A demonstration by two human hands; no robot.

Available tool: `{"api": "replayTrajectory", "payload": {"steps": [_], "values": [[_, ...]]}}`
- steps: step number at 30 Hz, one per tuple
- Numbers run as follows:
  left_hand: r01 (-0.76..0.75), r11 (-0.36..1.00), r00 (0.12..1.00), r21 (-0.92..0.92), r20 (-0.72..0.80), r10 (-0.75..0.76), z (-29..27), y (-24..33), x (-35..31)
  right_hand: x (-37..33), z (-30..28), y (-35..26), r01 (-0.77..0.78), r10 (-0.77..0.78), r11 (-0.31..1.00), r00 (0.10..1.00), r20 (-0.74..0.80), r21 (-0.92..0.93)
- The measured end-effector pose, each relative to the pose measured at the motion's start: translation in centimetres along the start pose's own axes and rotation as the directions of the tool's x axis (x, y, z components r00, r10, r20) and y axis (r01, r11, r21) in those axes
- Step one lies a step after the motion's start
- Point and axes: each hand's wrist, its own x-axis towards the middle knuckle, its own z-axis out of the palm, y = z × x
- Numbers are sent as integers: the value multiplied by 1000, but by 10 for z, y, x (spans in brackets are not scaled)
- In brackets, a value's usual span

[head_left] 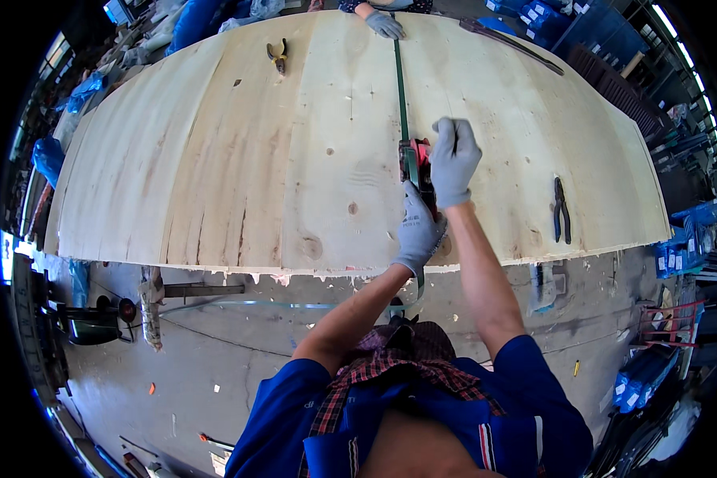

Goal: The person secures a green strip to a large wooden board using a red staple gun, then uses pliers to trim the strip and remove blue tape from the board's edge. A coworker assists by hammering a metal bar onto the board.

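Note:
A green packing strap (401,88) runs across a large pale plywood panel (334,199) toward me. A red and black strapping tool (417,163) sits on the strap. In a grey glove, my left hand (419,233) is closed around the near end of this tool. My right hand (456,163), gloved too, is raised just right of the tool, fingers curled; whatever they may hold is hidden. At the panel's far edge, a co-worker's gloved hand (385,25) rests beside the strap.
Yellow-handled pliers (278,57) lie far left on the panel, dark pliers (562,210) at the right. A long dark bar (511,44) lies at the far right. The strap's tail (295,305) hangs over the near edge toward the concrete floor (215,350). Blue-wrapped bundles (644,374) stand at the right.

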Motion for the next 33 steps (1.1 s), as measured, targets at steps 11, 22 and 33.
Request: {"api": "replayTrajectory", "payload": {"steps": [11,22,33], "values": [[-91,991,992,98,-78,98,3,-17,-1,124,55,16,-188,248,951,938,241,-247],[-278,949,951,152,-95,294,20,-21,15,-19,-17,19,298,-290,910,954,73,-289],[-296,909,923,292,-160,351,15,-31,6,142,63,11,-90,297,833,906,303,-547]]}}
